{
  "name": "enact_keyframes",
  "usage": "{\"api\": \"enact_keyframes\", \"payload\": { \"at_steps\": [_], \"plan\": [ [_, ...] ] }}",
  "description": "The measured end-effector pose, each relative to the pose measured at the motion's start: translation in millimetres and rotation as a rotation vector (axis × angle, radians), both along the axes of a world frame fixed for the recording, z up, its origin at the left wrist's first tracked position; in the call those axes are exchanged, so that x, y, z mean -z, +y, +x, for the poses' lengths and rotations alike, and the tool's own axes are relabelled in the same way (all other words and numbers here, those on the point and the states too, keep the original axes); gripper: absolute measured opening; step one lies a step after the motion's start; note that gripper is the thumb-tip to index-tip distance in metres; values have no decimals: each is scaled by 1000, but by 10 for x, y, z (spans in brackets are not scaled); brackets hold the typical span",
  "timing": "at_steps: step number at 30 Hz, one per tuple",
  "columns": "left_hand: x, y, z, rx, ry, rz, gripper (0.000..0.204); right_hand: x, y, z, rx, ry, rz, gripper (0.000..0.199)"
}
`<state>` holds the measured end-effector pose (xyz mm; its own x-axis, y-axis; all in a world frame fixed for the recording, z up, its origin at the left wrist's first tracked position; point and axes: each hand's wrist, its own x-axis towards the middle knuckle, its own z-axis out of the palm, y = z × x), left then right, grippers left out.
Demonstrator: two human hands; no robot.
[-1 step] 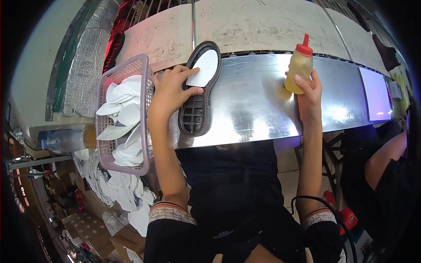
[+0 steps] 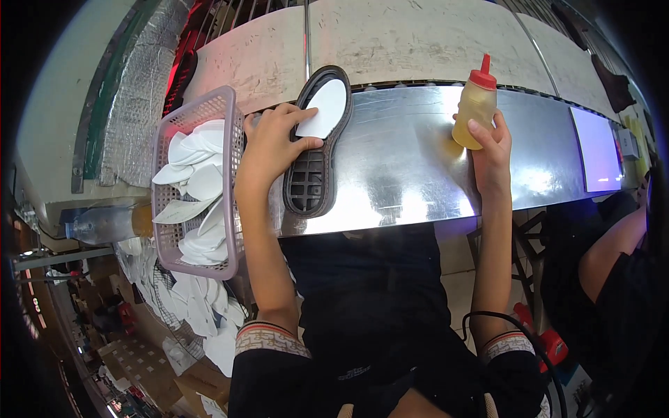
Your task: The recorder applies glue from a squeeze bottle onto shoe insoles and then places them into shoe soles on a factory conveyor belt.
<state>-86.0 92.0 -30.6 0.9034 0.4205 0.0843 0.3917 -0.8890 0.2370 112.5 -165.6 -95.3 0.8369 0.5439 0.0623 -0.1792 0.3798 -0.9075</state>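
A dark brown shoe sole with a gridded heel lies on the metal work surface, its toe pointing away from me. In its front half sits a white half-oval pad. My left hand is closed on that pad, fingers at its left edge and thumb at its straight lower edge. Further right, my right hand grips a squeeze bottle with a red nozzle cap and yellowish liquid inside. The bottle stands roughly upright, nozzle up; some of my right fingers are hidden behind it.
Left of the sole stands a lilac plastic basket filled with white pads. More white pieces hang below it. A pale conveyor belt runs behind the metal surface. A clear bottle lies at left; another person's leg shows at right.
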Motion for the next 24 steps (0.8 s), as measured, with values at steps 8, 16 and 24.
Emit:
{"api": "enact_keyframes", "payload": {
  "at_steps": [8, 16, 24],
  "plan": [
    [19, 6, -21, -56, -91, -1, 49, 13, 20, 5, -10, -55, -32, 61],
    [77, 24, -75, -109, -243, -77, 42, 25, 8, -23, 5, -65, -21, 58],
    [139, 41, -43, -56, -186, -76, 46, 43, 3, -7, 14, -53, -27, 59]
  ]
}}
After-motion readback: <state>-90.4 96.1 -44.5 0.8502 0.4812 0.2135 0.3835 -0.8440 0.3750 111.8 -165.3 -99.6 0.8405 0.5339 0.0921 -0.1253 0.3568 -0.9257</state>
